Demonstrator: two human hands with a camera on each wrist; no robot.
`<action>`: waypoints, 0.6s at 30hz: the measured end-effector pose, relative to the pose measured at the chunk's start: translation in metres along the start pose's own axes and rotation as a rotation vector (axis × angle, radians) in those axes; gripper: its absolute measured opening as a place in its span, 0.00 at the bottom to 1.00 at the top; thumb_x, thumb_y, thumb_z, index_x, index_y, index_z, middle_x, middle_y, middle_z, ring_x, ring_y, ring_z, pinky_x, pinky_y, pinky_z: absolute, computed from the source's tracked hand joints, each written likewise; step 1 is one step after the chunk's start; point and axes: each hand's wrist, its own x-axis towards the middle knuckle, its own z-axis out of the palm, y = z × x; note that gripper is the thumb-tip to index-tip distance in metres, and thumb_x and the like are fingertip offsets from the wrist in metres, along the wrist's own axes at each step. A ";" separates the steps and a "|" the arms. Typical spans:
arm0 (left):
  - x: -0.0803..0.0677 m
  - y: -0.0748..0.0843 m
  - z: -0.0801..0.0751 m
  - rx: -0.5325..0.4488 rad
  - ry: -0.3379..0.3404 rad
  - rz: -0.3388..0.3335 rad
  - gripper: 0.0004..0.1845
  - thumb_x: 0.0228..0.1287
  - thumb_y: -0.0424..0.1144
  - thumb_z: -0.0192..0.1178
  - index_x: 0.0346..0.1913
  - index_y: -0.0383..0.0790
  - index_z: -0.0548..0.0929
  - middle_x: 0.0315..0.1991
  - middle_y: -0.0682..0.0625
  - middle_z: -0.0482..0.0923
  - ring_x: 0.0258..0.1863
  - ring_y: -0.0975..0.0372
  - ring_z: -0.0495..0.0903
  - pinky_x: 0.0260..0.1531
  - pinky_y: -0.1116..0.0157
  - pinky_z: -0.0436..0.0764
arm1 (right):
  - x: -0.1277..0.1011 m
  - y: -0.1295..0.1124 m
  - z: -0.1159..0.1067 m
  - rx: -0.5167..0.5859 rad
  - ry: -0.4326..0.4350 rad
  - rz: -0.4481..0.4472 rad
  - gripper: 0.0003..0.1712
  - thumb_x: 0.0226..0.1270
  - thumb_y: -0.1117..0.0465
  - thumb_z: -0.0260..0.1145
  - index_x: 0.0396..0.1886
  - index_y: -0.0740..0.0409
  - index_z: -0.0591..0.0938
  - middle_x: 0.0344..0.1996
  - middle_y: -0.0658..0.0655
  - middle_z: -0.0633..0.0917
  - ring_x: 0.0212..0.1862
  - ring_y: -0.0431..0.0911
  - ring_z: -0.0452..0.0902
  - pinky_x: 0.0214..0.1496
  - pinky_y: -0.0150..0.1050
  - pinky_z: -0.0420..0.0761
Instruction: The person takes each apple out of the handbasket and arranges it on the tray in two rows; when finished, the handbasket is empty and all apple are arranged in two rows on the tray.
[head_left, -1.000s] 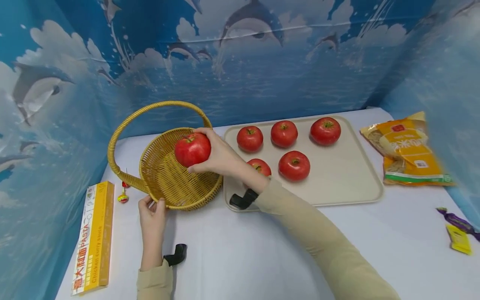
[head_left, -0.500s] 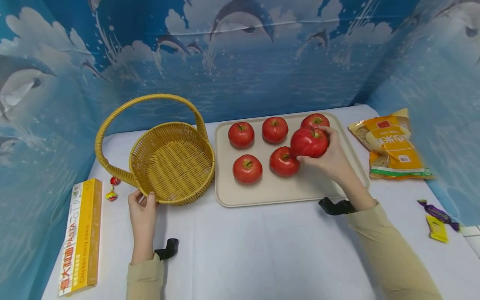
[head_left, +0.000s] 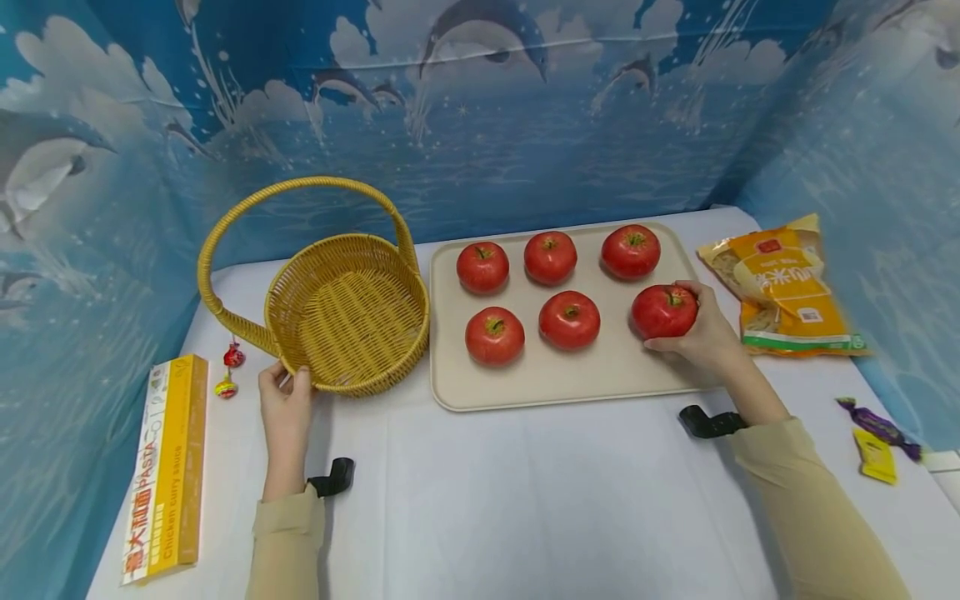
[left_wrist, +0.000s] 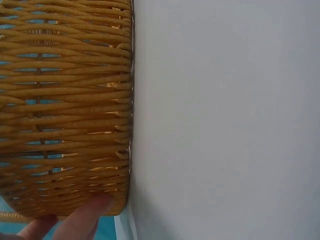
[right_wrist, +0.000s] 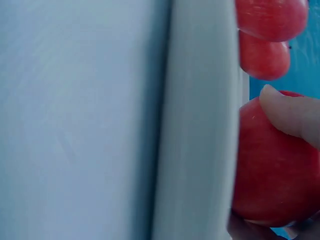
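My right hand (head_left: 705,333) grips a red apple (head_left: 664,312) at the right end of the beige tray (head_left: 517,397), thumb on its near side and fingers behind it. In the right wrist view the thumb presses on this apple (right_wrist: 275,165), just past the tray's rim (right_wrist: 200,120). Two rows of red apples share the tray, among them a front middle apple (head_left: 569,320) and a back right apple (head_left: 631,252). At the left, my left hand (head_left: 287,408) pinches the near rim of a woven basket (head_left: 360,325) with a tall handle. Bare weave shows inside the basket.
A yellow pasta box (head_left: 168,471) lies left of the basket, with two lollipops (head_left: 226,388) between them. Right of the tray lies an orange food bag (head_left: 787,287). A purple candy (head_left: 877,427) and a yellow candy (head_left: 874,456) lie near the right edge. A dolphin-print curtain (head_left: 480,150) stands behind.
My right hand has carried the apple from over the basket rightward and down to the tray's front right spot. The left hand stays on the basket rim. The head view has shifted slightly.
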 end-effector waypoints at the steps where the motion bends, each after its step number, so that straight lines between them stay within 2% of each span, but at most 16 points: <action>1: 0.001 0.000 0.000 0.004 0.000 -0.002 0.29 0.74 0.43 0.45 0.72 0.33 0.55 0.72 0.38 0.57 0.68 0.52 0.67 0.65 0.55 0.74 | 0.000 0.000 0.000 -0.002 -0.001 -0.010 0.65 0.56 0.58 0.77 0.77 0.61 0.38 0.73 0.75 0.52 0.72 0.71 0.49 0.65 0.71 0.66; 7: 0.005 0.000 0.002 0.019 0.000 -0.002 0.29 0.74 0.44 0.45 0.72 0.35 0.56 0.72 0.40 0.59 0.67 0.53 0.68 0.62 0.62 0.77 | 0.000 0.001 0.001 -0.020 0.001 -0.027 0.68 0.56 0.55 0.77 0.78 0.57 0.35 0.75 0.72 0.49 0.72 0.71 0.47 0.64 0.72 0.65; 11: 0.009 0.004 0.005 0.050 -0.011 0.015 0.29 0.74 0.44 0.46 0.72 0.34 0.56 0.72 0.38 0.59 0.68 0.52 0.67 0.64 0.57 0.76 | -0.006 -0.001 -0.004 -0.043 0.029 -0.017 0.73 0.55 0.49 0.77 0.79 0.54 0.30 0.77 0.70 0.42 0.74 0.71 0.43 0.64 0.74 0.63; 14: 0.007 0.011 0.006 0.111 -0.007 0.066 0.31 0.74 0.44 0.47 0.72 0.31 0.56 0.72 0.35 0.58 0.70 0.48 0.64 0.66 0.51 0.73 | -0.015 -0.013 -0.012 -0.088 0.105 -0.040 0.70 0.56 0.45 0.75 0.79 0.54 0.33 0.78 0.69 0.41 0.76 0.70 0.40 0.63 0.76 0.61; 18: -0.004 0.030 0.004 0.211 0.093 0.186 0.32 0.74 0.46 0.50 0.71 0.29 0.58 0.69 0.34 0.59 0.70 0.46 0.63 0.66 0.49 0.72 | -0.024 -0.040 -0.023 -0.139 0.215 -0.159 0.60 0.61 0.48 0.71 0.80 0.58 0.43 0.78 0.68 0.46 0.77 0.66 0.40 0.67 0.75 0.56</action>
